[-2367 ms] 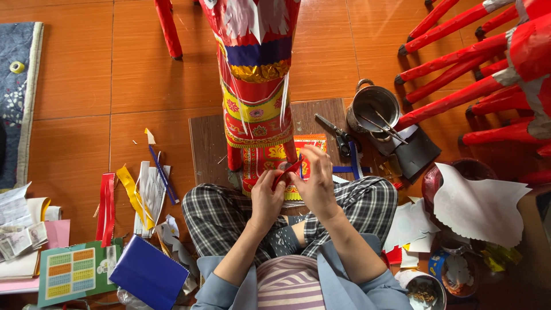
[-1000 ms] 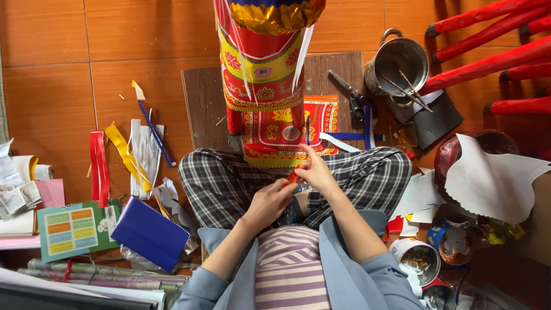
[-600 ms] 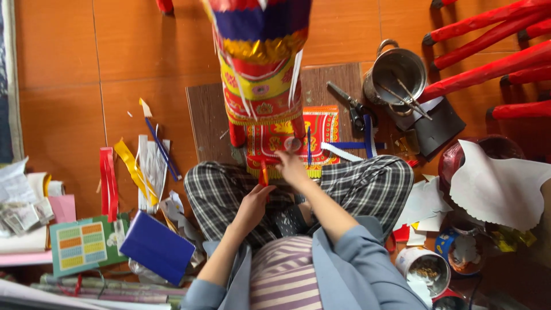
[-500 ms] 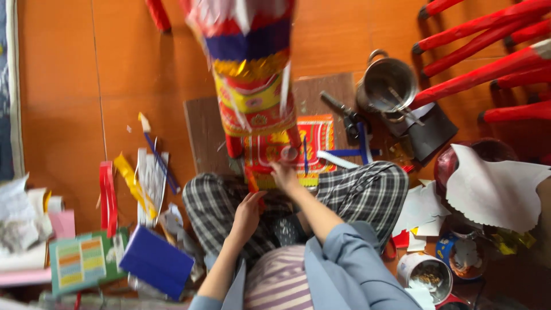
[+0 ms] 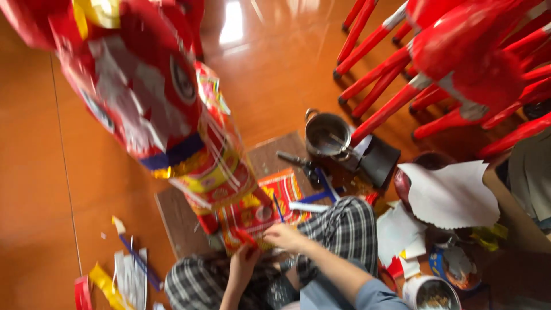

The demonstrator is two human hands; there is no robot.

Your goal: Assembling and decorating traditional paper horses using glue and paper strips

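Near edge, centre: checked trousers [image 5: 344, 229] on folded legs, grey-blue sleeve [image 5: 373, 295] at the bottom right.

Left hand [image 5: 244, 258]: low, just left of centre, fingers closed on a small red paper strip [image 5: 245, 237] at the foot of the figure. Grip blurred; looks pinched.

Right hand [image 5: 285, 236]: just right of the left, the two close but apart; fingertips pressed on the bottom edge of the decorated paper panel [image 5: 270, 209]. Closed or flat: cannot tell.

Paper figure [image 5: 155, 109]: large, red with yellow, white and blue bands, tilted from the far left corner down to the hands; lower end resting on the panel. Heavily blurred.

Wooden board [image 5: 178, 218]: brown, flat under figure and panel; near left corner bare, far right corner beside the pot.

Near left floor: loose scraps [image 5: 129, 272] in yellow, white, red and blue, well apart from the board's left edge.

Near right: small tin [image 5: 431, 293] with dark contents, paper offcuts [image 5: 402, 235] around it, white scalloped sheet [image 5: 450, 195] lying over a dark bowl.

Mid right: metal pot [image 5: 327, 135] with a stick inside, black box [image 5: 380, 161] touching it, dark tool [image 5: 298, 161] on the board's far edge.

Far right: red stools [image 5: 459, 63], stacked, legs reaching down near the pot.

Far centre and left margin: open polished orange floor [image 5: 270, 63], the widest free stretch.
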